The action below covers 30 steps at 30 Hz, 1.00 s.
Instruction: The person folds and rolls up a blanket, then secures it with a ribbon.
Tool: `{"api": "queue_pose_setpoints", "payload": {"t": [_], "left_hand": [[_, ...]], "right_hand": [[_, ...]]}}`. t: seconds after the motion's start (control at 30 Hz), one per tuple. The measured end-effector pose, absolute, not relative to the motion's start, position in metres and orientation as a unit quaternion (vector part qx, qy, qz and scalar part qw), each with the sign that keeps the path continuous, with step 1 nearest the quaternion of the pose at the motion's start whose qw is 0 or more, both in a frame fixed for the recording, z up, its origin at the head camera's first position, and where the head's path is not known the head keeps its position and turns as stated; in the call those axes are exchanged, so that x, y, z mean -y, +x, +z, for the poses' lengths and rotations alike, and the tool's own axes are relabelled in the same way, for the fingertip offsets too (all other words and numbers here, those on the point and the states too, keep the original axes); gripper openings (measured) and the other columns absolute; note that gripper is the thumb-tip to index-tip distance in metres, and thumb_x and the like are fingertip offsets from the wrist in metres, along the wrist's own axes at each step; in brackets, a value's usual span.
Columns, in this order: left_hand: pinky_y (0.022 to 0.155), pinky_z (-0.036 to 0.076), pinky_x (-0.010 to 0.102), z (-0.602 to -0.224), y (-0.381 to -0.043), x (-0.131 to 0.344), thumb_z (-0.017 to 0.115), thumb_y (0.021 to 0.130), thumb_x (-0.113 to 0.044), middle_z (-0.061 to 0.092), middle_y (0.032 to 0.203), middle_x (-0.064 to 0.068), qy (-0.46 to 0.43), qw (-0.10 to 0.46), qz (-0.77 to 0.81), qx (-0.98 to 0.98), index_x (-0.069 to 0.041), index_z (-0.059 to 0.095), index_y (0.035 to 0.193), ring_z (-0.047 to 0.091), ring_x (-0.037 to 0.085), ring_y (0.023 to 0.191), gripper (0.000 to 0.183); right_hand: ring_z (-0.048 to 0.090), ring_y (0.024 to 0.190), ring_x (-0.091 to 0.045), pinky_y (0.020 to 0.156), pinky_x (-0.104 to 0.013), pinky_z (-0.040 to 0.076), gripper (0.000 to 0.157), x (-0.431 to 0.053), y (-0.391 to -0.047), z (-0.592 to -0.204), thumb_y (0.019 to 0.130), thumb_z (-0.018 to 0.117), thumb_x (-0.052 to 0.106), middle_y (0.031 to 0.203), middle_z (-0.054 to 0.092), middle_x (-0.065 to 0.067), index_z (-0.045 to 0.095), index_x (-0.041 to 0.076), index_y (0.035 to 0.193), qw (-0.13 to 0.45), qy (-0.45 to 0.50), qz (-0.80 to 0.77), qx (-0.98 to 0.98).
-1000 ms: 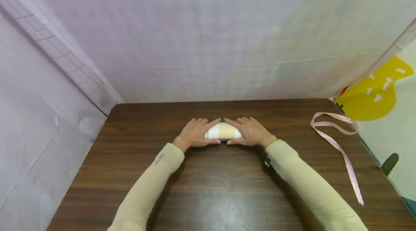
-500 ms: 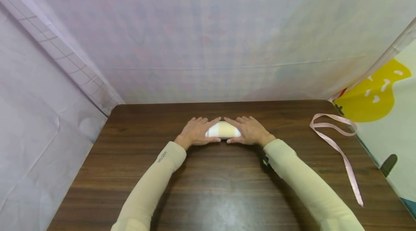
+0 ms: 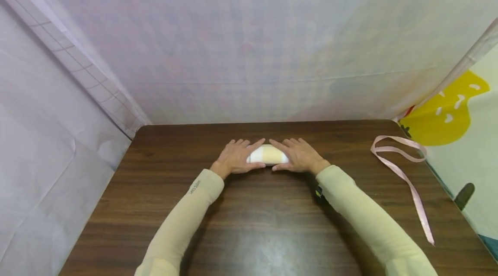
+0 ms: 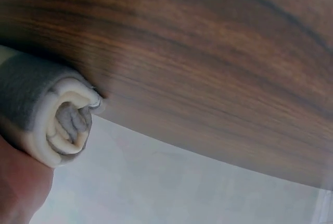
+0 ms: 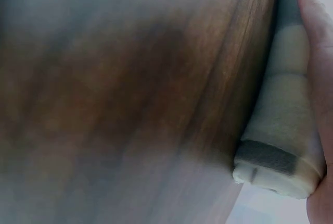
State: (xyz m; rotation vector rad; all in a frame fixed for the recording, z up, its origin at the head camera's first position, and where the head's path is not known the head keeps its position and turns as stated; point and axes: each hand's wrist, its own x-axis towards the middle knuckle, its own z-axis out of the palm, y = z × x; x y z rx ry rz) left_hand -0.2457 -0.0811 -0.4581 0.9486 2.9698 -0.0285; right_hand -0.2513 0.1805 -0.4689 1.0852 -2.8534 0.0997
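A rolled-up striped cloth, white and cream from above, lies crosswise on the table towards its far edge. My left hand holds its left end, and the right hand holds the other. Both thumbs lie along the roll's near side, with the other fingers over and beyond it. In the left wrist view the end of the rolled cloth shows a soft spiral of grey and cream layers. Grey bands also cross the rolled cloth in the right wrist view, where the thumb presses along it.
A pink ribbon lies looped along the right side of the dark wooden table. Its loop reaches the right edge. Pale cloth hangings stand behind the far edge and on the left; one with a yellow shape hangs at right.
Both hands keep their hold on the rolled cloth in nearly the same place. The head view has shifted very slightly, and the ribbon lies as before.
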Motion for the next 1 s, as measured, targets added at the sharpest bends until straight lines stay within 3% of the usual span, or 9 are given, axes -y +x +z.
{"api": "queue_pose_setpoints", "payload": {"t": [0.17,0.4,0.57,0.77,1.0], "left_hand": [[0.111,0.035,0.052,-0.459,-0.248,0.081,0.035,0.088,-0.082,0.055,0.141,0.008,0.289,0.0,-0.011,-0.957,-0.036,0.013,0.159,0.051,0.029,0.129,0.088],[0.113,0.032,0.054,-0.459,-0.245,0.083,0.036,0.088,-0.081,0.052,0.143,0.01,0.291,0.014,0.0,-0.957,-0.034,0.01,0.16,0.048,0.031,0.132,0.089],[0.111,0.035,0.053,-0.454,-0.241,0.084,0.039,0.087,-0.081,0.054,0.142,0.009,0.293,-0.007,-0.008,-0.956,-0.032,0.012,0.16,0.051,0.029,0.129,0.091],[0.108,0.036,0.052,-0.453,-0.237,0.083,0.039,0.086,-0.082,0.051,0.144,0.009,0.302,-0.022,0.001,-0.953,-0.029,0.014,0.16,0.05,0.028,0.129,0.094],[0.108,0.035,0.05,-0.449,-0.232,0.086,0.041,0.087,-0.081,0.048,0.146,0.007,0.294,-0.028,0.018,-0.955,-0.027,0.015,0.16,0.048,0.027,0.13,0.095]], "right_hand": [[0.058,0.114,-0.036,0.098,-0.055,0.044,0.092,-0.178,-0.255,-0.47,0.084,0.057,0.073,0.123,0.062,-0.016,0.036,0.017,0.154,0.07,0.355,0.021,0.932],[0.055,0.118,-0.036,0.101,-0.056,0.042,0.098,-0.179,-0.253,-0.466,0.081,0.057,0.077,0.128,0.06,-0.017,0.034,0.016,0.155,0.047,0.349,0.032,0.935],[0.051,0.124,-0.037,0.106,-0.058,0.037,0.1,-0.188,-0.249,-0.452,0.082,0.06,0.075,0.135,0.055,-0.016,0.031,0.015,0.156,0.056,0.345,0.069,0.935],[0.045,0.128,-0.042,0.107,-0.062,0.031,0.089,-0.227,-0.24,-0.439,0.089,0.061,0.064,0.14,0.049,-0.021,0.03,0.014,0.156,0.069,0.297,0.129,0.943],[0.047,0.119,-0.051,0.096,-0.068,0.035,0.066,-0.303,-0.229,-0.435,0.097,0.058,0.048,0.131,0.051,-0.032,0.046,0.002,0.143,0.102,0.153,0.19,0.964]]}}
